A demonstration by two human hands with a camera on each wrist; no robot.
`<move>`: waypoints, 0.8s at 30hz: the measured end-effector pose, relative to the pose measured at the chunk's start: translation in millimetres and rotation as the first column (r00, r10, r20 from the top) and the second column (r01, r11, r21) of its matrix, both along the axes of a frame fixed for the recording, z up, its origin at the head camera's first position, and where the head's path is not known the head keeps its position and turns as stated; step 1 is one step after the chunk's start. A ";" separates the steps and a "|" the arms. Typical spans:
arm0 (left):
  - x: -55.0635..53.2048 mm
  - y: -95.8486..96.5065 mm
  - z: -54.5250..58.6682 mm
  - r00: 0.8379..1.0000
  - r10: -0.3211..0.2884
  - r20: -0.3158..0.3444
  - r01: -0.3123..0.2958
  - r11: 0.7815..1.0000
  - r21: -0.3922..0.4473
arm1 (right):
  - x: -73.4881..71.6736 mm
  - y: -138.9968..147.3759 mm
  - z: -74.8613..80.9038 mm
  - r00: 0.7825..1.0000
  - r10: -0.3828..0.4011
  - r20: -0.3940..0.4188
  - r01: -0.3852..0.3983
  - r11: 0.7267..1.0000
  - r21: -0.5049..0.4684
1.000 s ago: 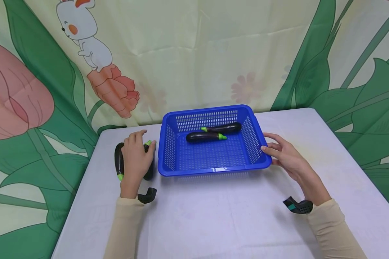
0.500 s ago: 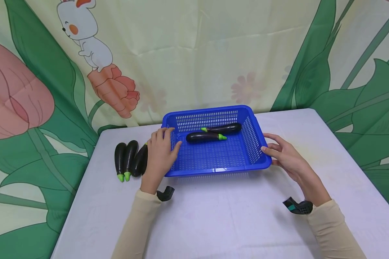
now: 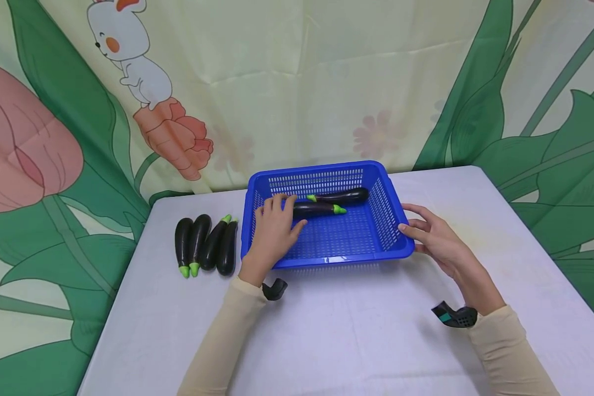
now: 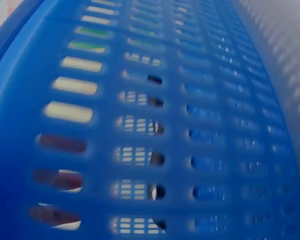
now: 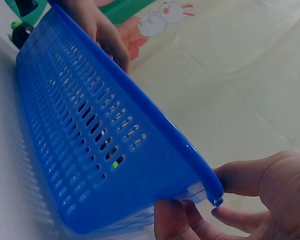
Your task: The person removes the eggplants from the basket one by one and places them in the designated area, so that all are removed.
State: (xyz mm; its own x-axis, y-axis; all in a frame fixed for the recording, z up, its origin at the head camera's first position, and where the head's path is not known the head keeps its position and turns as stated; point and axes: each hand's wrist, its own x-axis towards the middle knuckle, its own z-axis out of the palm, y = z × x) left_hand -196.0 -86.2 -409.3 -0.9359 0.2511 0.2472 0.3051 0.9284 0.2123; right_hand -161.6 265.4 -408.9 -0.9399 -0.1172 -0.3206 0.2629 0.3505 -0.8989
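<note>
A blue plastic basket (image 3: 326, 259) stands on the table with two dark eggplants inside. The front eggplant (image 3: 317, 209) has its green stem to the right; the rear eggplant (image 3: 344, 196) has its stem to the left. My left hand (image 3: 273, 234) is over the basket's left part, fingers loosely bent, near the front eggplant, whose left end it hides. Whether it touches that eggplant I cannot tell. My right hand (image 3: 438, 239) grips the basket's right rim between thumb and fingers, also visible in the right wrist view. The left wrist view is filled by the basket's slotted wall (image 4: 175, 125).
Several eggplants (image 3: 205, 245) lie side by side on the white tablecloth (image 3: 326, 330), left of the basket. A printed curtain (image 3: 297, 99) hangs right behind the table's back edge.
My left hand has moved right, from above the eggplants on the table, across the basket's left rim, to over its inside. The right hand and basket have stayed put.
</note>
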 end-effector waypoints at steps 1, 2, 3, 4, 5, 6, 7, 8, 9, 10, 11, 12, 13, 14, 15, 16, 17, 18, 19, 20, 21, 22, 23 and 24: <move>-0.8 2.5 0.0 1.000 -0.004 0.018 0.004 1.000 -0.013 | 0.0 0.1 -0.1 1.000 0.000 0.000 0.000 1.000 0.000; -1.6 4.8 0.2 0.999 -0.008 0.033 0.009 1.000 -0.023 | 0.0 0.3 -0.2 1.000 0.000 -0.001 0.000 1.000 0.001; -2.7 7.0 0.3 0.999 -0.012 0.049 0.013 0.999 -0.030 | 0.1 0.5 -0.3 1.000 -0.001 -0.002 0.001 1.000 0.000; -4.1 9.0 0.4 0.998 -0.016 0.061 0.018 0.999 -0.039 | 0.1 0.6 -0.4 1.000 -0.001 -0.003 0.001 1.000 0.000; -5.4 10.9 0.3 0.997 -0.019 0.074 0.023 0.998 -0.052 | 0.0 0.8 -0.5 1.000 0.000 -0.004 0.000 1.000 -0.001; -6.7 12.6 0.1 0.996 -0.023 0.089 0.029 0.998 -0.062 | 0.0 1.0 -0.7 1.000 0.000 -0.006 0.000 1.000 -0.002; -8.1 13.9 -0.5 0.994 -0.026 0.105 0.034 0.997 -0.076 | 0.0 1.0 -0.9 1.000 0.000 -0.008 0.000 1.000 -0.004; -9.4 15.0 -1.2 0.992 -0.029 0.120 0.040 0.995 -0.094 | 0.0 1.0 -1.1 1.000 0.001 -0.009 -0.001 1.000 -0.005; -10.5 15.9 -2.2 0.990 -0.031 0.135 0.046 0.993 -0.109 | 0.1 1.0 -1.4 1.000 0.002 -0.008 -0.002 1.000 -0.008; -11.4 16.2 -3.4 0.989 -0.034 0.146 0.052 0.991 -0.124 | -0.1 0.7 -1.5 1.000 0.002 -0.007 -0.002 1.000 -0.008; -12.1 16.3 -4.1 0.987 -0.037 0.158 0.059 0.989 -0.136 | -0.1 0.5 -1.4 1.000 0.004 -0.007 -0.004 1.000 -0.009; -12.8 16.4 -4.7 0.985 -0.042 0.166 0.066 0.987 -0.144 | -0.1 0.2 -1.1 1.000 0.005 -0.007 -0.005 1.000 -0.007; -13.7 16.4 -5.1 0.984 -0.047 0.172 0.074 0.986 -0.153 | -0.1 -0.1 -0.7 1.000 0.005 -0.007 -0.005 1.000 -0.005; -14.4 16.3 -5.0 0.982 -0.050 0.180 0.079 0.984 -0.158 | -0.2 -0.3 -0.3 1.000 0.006 -0.008 -0.006 1.000 -0.003; -15.1 16.3 -4.9 0.981 -0.054 0.187 0.083 0.985 -0.152 | -0.3 -0.6 0.3 1.000 0.007 -0.010 -0.007 1.000 -0.002; -16.1 16.5 -4.7 0.979 -0.055 0.198 0.084 0.986 -0.145 | -0.4 -0.9 0.8 1.000 0.007 -0.011 -0.007 1.000 0.000; -16.9 16.8 -4.4 0.976 -0.054 0.209 0.084 0.987 -0.138 | -0.4 -1.1 1.3 1.000 0.008 -0.013 -0.008 1.000 0.000; -18.1 17.1 -4.9 0.974 -0.051 0.222 0.081 0.988 -0.129 | -0.4 -1.3 1.6 1.000 0.008 -0.014 -0.008 1.000 0.003; -19.3 17.5 -5.5 0.971 -0.047 0.236 0.077 0.990 -0.120 | -0.4 -1.5 1.7 1.000 0.007 -0.014 -0.007 1.000 0.003; -20.4 18.0 -6.5 0.967 -0.040 0.251 0.071 0.991 -0.115 | -0.4 -1.5 1.7 1.000 0.007 -0.014 -0.007 1.000 0.003; -21.7 18.4 -7.9 0.964 -0.034 0.263 0.064 0.992 -0.107 | -0.4 -1.5 1.6 1.000 0.006 -0.012 -0.006 1.000 0.002; -22.8 18.8 -9.1 0.962 -0.027 0.272 0.057 0.993 -0.104 | -0.3 -1.3 1.4 1.000 0.005 -0.010 -0.005 1.000 0.000; -23.8 19.3 -10.2 0.960 -0.021 0.278 0.052 0.993 -0.104 | -0.3 -1.2 1.2 1.000 0.004 -0.008 -0.004 1.000 -0.002; -24.7 19.6 -11.3 0.959 -0.016 0.282 0.048 0.993 -0.106 | -0.2 -1.1 1.0 1.000 0.003 -0.007 -0.003 1.000 -0.004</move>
State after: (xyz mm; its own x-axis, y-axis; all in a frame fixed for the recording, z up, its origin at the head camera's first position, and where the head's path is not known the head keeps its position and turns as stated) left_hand -220.7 -66.6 -420.6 -0.9546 0.2926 -0.0550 0.2777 0.9417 0.1901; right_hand -161.8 264.3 -407.9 -0.9418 -0.1209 -0.3137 0.2558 0.3480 -0.9019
